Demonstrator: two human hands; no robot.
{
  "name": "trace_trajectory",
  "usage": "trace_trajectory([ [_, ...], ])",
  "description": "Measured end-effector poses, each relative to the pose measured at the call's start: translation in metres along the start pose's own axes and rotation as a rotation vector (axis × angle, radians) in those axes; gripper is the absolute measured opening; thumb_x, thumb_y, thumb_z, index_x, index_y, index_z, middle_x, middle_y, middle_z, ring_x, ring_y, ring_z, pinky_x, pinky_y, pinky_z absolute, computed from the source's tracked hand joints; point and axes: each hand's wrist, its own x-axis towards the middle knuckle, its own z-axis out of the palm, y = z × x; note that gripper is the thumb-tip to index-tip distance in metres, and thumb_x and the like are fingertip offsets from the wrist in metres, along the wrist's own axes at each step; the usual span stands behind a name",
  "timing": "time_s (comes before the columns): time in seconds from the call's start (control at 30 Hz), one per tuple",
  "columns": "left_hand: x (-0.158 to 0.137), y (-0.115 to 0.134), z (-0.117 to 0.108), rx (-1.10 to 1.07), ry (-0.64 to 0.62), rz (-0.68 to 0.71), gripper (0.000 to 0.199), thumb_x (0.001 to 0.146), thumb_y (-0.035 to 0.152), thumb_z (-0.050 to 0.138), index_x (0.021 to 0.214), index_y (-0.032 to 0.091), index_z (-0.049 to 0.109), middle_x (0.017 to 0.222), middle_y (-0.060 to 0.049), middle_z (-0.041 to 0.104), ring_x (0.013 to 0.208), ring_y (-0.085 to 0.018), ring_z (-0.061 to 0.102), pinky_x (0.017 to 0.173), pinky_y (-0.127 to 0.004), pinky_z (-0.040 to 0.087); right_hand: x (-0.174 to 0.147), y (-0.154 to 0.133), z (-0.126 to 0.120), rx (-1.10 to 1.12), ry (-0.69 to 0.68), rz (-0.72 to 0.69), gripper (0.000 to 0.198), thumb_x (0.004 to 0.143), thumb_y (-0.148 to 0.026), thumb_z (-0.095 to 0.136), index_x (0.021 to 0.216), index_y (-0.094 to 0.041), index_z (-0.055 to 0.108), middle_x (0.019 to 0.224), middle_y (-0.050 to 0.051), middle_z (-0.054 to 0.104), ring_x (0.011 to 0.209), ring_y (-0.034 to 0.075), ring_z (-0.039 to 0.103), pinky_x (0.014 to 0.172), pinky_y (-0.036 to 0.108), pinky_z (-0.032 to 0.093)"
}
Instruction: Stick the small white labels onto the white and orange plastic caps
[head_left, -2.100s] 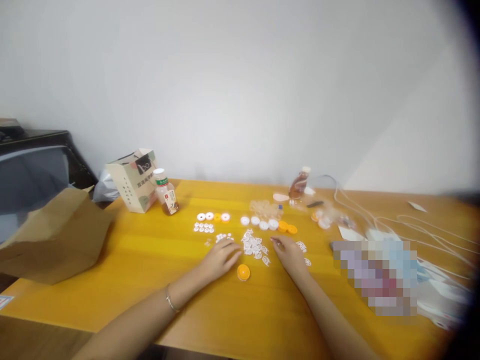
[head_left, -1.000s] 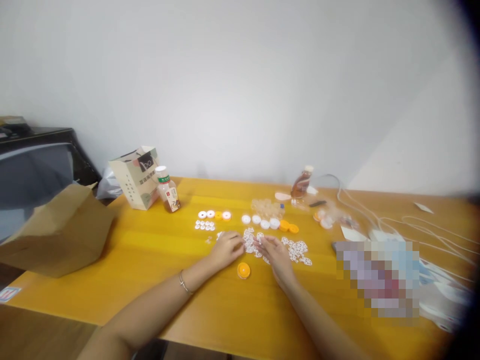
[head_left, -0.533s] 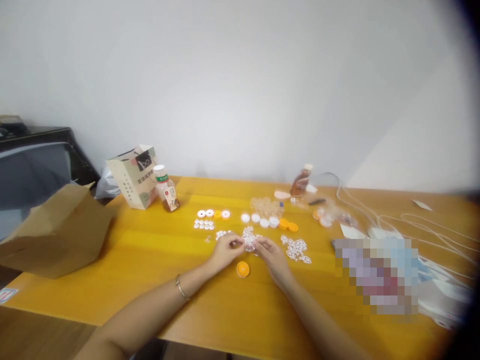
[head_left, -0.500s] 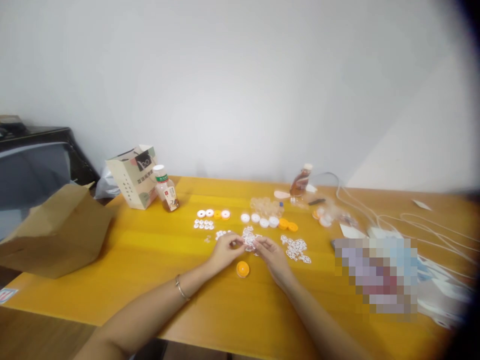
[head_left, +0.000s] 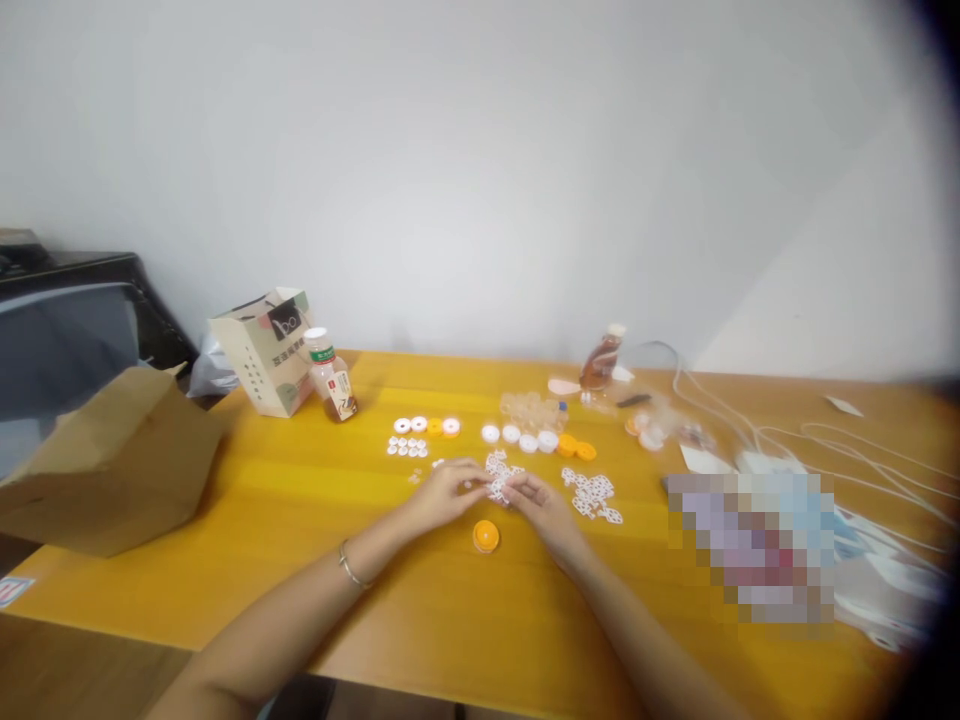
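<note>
The person's left hand and right hand have their fingertips close together at a heap of small white openwork plastic pieces on the orange-yellow tabletop; at this size I cannot tell whether either pinches one. A round orange disc lies just nearer the person. Farther back, a white-capped clear bottle with brownish contents stands beside an open-topped beige paper bag, its inside hidden.
</note>
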Motion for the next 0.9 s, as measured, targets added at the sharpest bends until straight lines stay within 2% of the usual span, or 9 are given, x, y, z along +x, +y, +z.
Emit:
trace_trajectory([
  [0.2,0.0,-0.001,-0.002,0.017,-0.042,-0.039,0.021,0.078,0.024,0.054,0.096,0.019,0.064,0.082,-0.004,0.061,0.077,-0.014,0.056,0.073,-0.024,0.043,0.0,0.002,0.0,-0.015,-0.004,0.01,0.019,0.06,-0.036,0.07,0.066,-0.021,0.061,0.063,-0.003,0.064,0.062,0.013,0.058,0.067,0.026,0.044],
  [0.43,0.0,-0.007,-0.004,0.002,-0.044,-0.069,0.019,0.077,0.024,0.054,0.09,0.017,0.065,0.085,-0.004,0.065,0.078,-0.014,0.059,0.074,-0.024,0.043,0.001,0.007,0.0,0.198,0.026,0.135,0.023,0.056,-0.033,0.074,0.068,-0.019,0.059,0.064,-0.003,0.065,0.066,0.014,0.063,0.074,0.029,0.048],
  [0.7,0.0,-0.003,-0.007,-0.124,-0.041,-0.161,0.021,0.074,0.032,0.057,0.081,0.014,0.065,0.079,-0.004,0.066,0.072,-0.014,0.059,0.066,-0.021,0.043,-0.004,0.009,0.007,0.262,0.07,0.13,0.021,0.058,-0.03,0.073,0.069,-0.019,0.059,0.069,-0.002,0.066,0.075,0.015,0.064,0.081,0.032,0.048],
  [0.8,0.002,-0.003,-0.008,-0.113,0.015,-0.149,0.019,0.072,0.031,0.059,0.077,0.013,0.065,0.077,-0.004,0.065,0.07,-0.012,0.057,0.062,-0.02,0.041,-0.001,0.012,0.004,0.25,0.096,0.131,0.021,0.058,-0.031,0.073,0.069,-0.019,0.059,0.073,0.0,0.067,0.076,0.016,0.064,0.079,0.031,0.048],
  [0.9,0.003,-0.005,-0.006,-0.193,0.065,-0.212,0.021,0.07,0.032,0.061,0.076,0.012,0.063,0.072,-0.003,0.063,0.063,-0.011,0.054,0.057,-0.02,0.04,0.001,0.015,0.001,0.222,0.156,0.147,0.023,0.058,-0.034,0.073,0.068,-0.019,0.059,0.073,0.002,0.068,0.075,0.018,0.064,0.068,0.029,0.05],
])
